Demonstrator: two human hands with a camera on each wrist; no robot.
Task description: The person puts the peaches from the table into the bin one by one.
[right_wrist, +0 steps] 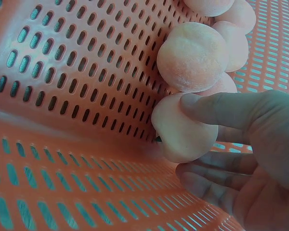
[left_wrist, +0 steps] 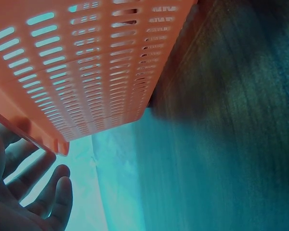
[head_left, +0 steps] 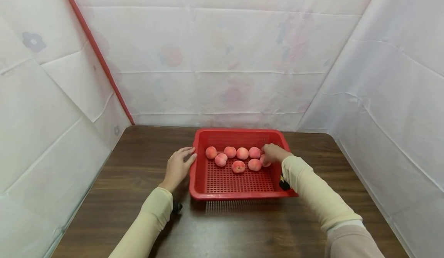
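Note:
A red plastic basket [head_left: 239, 194] with slotted walls holds several peaches [head_left: 238, 166], spread over its back half. Inside its right end, my right hand [head_left: 274, 153] grips a peach [right_wrist: 183, 127] at the side wall. In the right wrist view the thumb lies on top of that peach and the fingers are beneath it. Another peach [right_wrist: 192, 57] touches the gripped one. My left hand [head_left: 176, 169] is at the basket's left rim, its fingertips touching the edge. The left wrist view shows its fingers [left_wrist: 31, 175] loosely bent below the rim.
The basket stands on a dark wooden table [head_left: 138, 173]. White patterned sheeting [head_left: 215, 57] hangs behind and on both sides, with a red strip [head_left: 97, 54] at the left corner. A dark wrist device [head_left: 177, 207] sits under the left cuff.

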